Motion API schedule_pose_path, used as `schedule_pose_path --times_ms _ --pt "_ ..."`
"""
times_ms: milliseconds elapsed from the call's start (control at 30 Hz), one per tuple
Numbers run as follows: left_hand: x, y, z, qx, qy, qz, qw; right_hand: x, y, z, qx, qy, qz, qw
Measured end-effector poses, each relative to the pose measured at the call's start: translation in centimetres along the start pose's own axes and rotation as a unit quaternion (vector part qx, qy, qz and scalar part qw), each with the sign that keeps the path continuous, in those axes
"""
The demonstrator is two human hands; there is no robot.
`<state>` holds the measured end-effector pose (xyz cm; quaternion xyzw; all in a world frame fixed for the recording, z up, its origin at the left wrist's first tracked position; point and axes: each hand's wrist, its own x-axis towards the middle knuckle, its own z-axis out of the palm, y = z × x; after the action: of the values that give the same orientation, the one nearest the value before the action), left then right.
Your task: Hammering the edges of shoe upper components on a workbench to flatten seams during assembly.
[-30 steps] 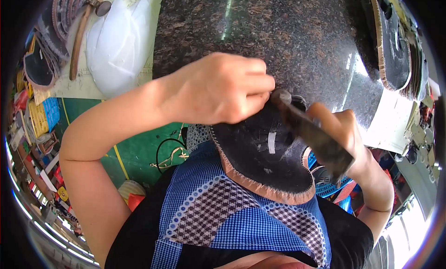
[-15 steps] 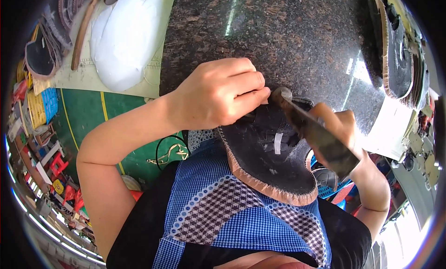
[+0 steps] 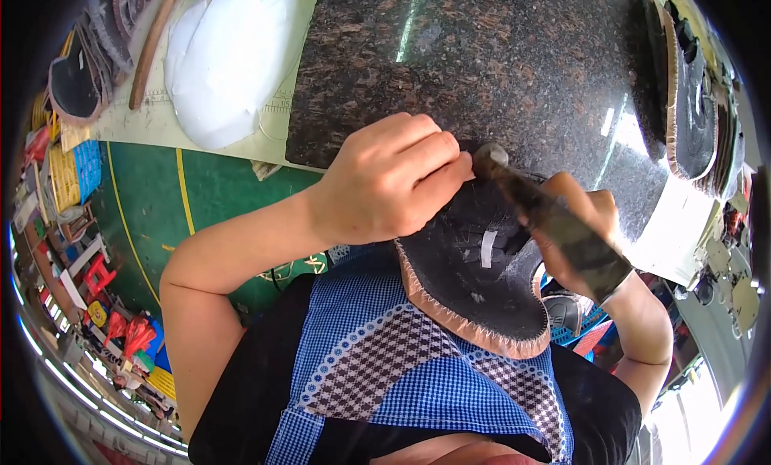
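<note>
A black shoe upper (image 3: 474, 276) with a stitched, pleated tan edge lies between my hands, its near end against my blue checked apron (image 3: 426, 393). My left hand (image 3: 393, 180) is closed, its thumb and fingers pinching the far left edge of the upper. My right hand (image 3: 582, 216) is closed around a dark metal hammer (image 3: 554, 232), held over the right side of the upper. The hammer's round face sits close to my left fingertips; its handle is hidden, and its wide end points back toward my right wrist.
A dark speckled stone slab (image 3: 482, 63) lies under the work. White sheet pieces (image 3: 225, 71) and a wooden handle (image 3: 152, 51) lie at the far left. More stitched uppers (image 3: 691, 104) are stacked on the right. Green floor (image 3: 144, 200) shows at left, and a blue basket (image 3: 590, 320) stands at lower right.
The view has shifted slightly. My left hand and forearm sit a little lower and further right. The hammer's round face stays near my left fingertips, and both grips are the same.
</note>
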<state>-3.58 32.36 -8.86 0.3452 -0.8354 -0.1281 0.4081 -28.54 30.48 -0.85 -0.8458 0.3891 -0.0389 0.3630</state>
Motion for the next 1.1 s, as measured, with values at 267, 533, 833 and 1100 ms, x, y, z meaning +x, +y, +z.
schedule_pose_path --times_ms 267,533,833,1100 --pt "-0.2 0.1 -0.6 0.055 0.009 -0.036 0.998 -0.1 0.7 0.6 0.018 0.007 -0.019 1.000" --pt "-1.0 1.6 0.4 -0.004 0.026 -0.113 0.993 0.3 0.8 1.2 0.031 0.121 -0.070 0.990" --pt "-0.8 1.2 0.4 0.031 0.008 -0.001 0.999 1.5 -0.3 -0.3 -0.041 0.076 -0.071 0.994" --pt "1.2 0.7 -1.3 0.004 -0.055 -0.114 0.992 -1.3 1.6 1.2 -0.179 0.201 -0.082 0.960"
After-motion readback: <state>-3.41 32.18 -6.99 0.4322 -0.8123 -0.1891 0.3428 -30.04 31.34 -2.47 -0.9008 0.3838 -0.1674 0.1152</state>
